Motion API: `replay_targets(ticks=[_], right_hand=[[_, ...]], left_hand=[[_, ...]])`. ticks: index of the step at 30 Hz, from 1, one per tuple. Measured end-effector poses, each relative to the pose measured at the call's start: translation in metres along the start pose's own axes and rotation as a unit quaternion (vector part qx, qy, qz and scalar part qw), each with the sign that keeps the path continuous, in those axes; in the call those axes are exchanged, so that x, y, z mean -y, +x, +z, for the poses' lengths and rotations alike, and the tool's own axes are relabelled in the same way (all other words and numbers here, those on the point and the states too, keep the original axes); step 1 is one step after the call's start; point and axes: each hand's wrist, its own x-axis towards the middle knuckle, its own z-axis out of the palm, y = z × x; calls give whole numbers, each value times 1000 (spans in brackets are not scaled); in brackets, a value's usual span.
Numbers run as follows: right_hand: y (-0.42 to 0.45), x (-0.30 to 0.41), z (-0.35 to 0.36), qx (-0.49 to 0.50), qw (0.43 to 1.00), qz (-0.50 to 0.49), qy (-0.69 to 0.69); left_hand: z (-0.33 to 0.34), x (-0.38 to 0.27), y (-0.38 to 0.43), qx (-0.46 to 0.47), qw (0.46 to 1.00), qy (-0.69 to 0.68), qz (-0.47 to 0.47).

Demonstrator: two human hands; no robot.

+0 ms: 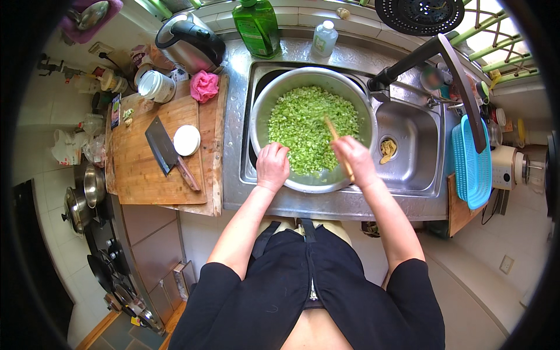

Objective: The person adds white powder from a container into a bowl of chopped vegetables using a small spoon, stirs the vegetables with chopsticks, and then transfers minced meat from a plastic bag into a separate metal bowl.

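A large metal basin (315, 186) rests over the left sink bowl, holding a heap of finely chopped green vegetable (306, 127). My left hand (273, 164) grips the basin's near left rim. In my right hand (356, 157) is a wooden stick or spoon handle (331, 127), slanting across the basin's near right part; its far end is blurred against the green pieces. Left of the sink, a cleaver (162, 144) with a wooden handle and a round white lid (187, 140) lie on a wooden cutting board (131, 175).
Behind the basin stand a green bottle (258, 30), a clear bottle (325, 39) and an electric kettle (190, 43). A black faucet (407, 65) reaches over the right sink bowl (411, 153). A blue plastic basket (472, 166) sits at the right edge; a white tub (157, 87) and pink cloth (204, 86) are at left.
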Motion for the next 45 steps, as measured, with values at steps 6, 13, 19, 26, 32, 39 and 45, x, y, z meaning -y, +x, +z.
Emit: replay_targets(ticks=[6,13,19,26,32,39,45], right_hand=[[-31,58,-18,24,984,26,177],[-30,7,-56,-74,988,109,78],[-16,32,-13,-87,986,89,110],[33,15,43,-163,952,71,249],[-38,20,-3,-137,936,221,238],[-14,91,-80,-245,946,90,193],[-33,82,-20,-250,905,242,244]], left_hand=[[-3,-3,-6,35,999,29,-4],[-3,-12,-12,61,998,23,23],[-3,-10,-16,51,998,12,28],[-6,-17,-18,91,995,36,32],[-5,-16,-22,87,995,42,26],[-24,-25,6,-12,999,-42,-5],[-23,-18,16,111,991,-70,-13]])
